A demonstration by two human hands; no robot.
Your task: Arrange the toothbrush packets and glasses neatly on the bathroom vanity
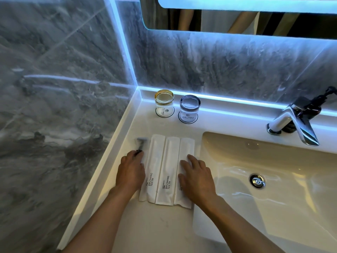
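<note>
Three white toothbrush packets lie side by side on the white vanity top (160,227): the left packet (154,161), the middle packet (170,157) and the right packet (187,145). Two of them show "BRUSHING TEETH". My right hand (196,178) rests flat on the right packet, fingers spread. My left hand (130,170) lies just left of the packets, fingers curled on the handle of a grey razor (141,140). Its head sticks out beyond my fingertips. At the back stand a gold-rimmed glass (164,100) and a grey-rimmed glass (189,105), each on a round coaster.
The sink basin (273,157) with its drain (257,181) begins right of the packets. A chrome faucet (291,121) and a dark pump bottle (315,106) stand at the back right. Marble walls close off the left and back, under a lit mirror (237,19).
</note>
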